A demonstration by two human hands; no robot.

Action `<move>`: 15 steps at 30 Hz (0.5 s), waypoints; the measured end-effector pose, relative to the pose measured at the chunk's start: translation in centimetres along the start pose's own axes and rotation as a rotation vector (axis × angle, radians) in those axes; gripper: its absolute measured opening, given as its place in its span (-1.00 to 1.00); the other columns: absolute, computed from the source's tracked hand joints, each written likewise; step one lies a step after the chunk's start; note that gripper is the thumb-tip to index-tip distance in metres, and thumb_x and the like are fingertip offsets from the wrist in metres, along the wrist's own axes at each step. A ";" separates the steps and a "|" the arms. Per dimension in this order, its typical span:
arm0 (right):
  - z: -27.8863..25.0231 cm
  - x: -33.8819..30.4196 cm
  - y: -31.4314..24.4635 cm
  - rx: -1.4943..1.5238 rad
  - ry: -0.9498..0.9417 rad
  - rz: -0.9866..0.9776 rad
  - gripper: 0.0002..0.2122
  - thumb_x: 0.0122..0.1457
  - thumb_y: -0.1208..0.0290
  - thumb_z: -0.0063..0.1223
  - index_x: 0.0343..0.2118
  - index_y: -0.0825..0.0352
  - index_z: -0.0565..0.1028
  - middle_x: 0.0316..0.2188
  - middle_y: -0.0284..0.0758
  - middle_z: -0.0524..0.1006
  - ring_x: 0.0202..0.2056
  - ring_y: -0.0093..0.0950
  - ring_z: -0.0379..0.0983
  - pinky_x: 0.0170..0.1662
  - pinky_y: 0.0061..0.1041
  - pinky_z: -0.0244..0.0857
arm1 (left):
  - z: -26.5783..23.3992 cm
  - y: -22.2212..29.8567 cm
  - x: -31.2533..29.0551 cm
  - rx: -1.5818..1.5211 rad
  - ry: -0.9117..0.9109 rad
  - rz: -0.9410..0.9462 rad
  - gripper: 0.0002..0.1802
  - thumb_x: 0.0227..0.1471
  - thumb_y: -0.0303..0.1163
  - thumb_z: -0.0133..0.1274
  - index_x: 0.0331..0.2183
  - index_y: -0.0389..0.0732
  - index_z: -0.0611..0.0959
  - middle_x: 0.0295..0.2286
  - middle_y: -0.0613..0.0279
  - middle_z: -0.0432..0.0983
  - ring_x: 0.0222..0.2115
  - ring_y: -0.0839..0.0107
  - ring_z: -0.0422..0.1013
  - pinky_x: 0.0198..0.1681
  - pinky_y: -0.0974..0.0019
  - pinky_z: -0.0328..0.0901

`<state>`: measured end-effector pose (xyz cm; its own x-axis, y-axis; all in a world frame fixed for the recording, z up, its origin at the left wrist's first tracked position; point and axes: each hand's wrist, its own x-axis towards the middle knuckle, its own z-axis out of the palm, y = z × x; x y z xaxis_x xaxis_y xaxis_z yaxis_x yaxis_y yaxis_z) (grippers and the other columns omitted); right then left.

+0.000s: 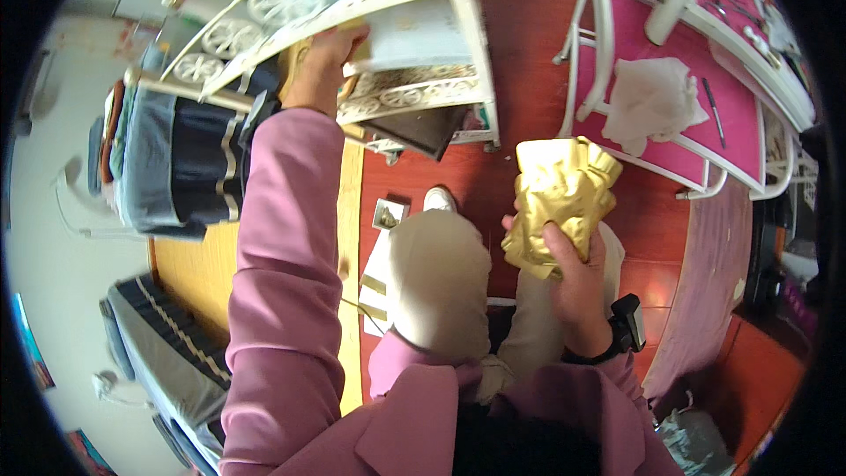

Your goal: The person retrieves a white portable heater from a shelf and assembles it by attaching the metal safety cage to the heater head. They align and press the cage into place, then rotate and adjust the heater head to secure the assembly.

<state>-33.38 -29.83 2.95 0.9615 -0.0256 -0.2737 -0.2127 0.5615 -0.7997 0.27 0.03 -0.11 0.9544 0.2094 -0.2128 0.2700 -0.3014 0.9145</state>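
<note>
My right hand (577, 278) grips a stack of shiny gold foil pouches (564, 194), thumb pressed on top. The pouches are crumpled and held above my knees. My left hand (330, 48) reaches into the white rolling shelf rack (463, 35), at a middle tier. Its fingers look curled, and they are partly hidden by the rack and blurred. A yellowish-brown surface shows beside that hand, too unclear to name. Close to its fingers, a pale blue-white flat surface (414, 35) spans the tier.
At the right stands a white-framed table with a pink shelf (652, 159) bearing a crumpled white cloth (654, 106) and a pen (714, 112). A small white box (389, 213) sits by my shoe (439, 199). Fabric organisers (181, 154) hang at the left.
</note>
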 end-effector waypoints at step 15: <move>2.6 -0.7 1.6 -0.412 -0.039 -0.213 -0.58 0.30 0.49 -0.06 0.20 0.46 0.26 0.05 -0.06 0.46 0.04 -0.22 0.47 0.04 -0.27 0.42 | -15.5 -8.6 -33.6 -0.541 0.274 0.018 -0.60 0.23 -0.37 0.04 0.03 -0.40 0.47 -0.12 0.07 0.55 -0.13 0.39 0.50 -0.02 0.37 0.38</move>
<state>-33.96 -26.80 3.26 0.9954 -0.0694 -0.0668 -0.0541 0.1713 -0.9837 -36.14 10.01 4.49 0.8712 0.4624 -0.1650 0.0826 0.1932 0.9777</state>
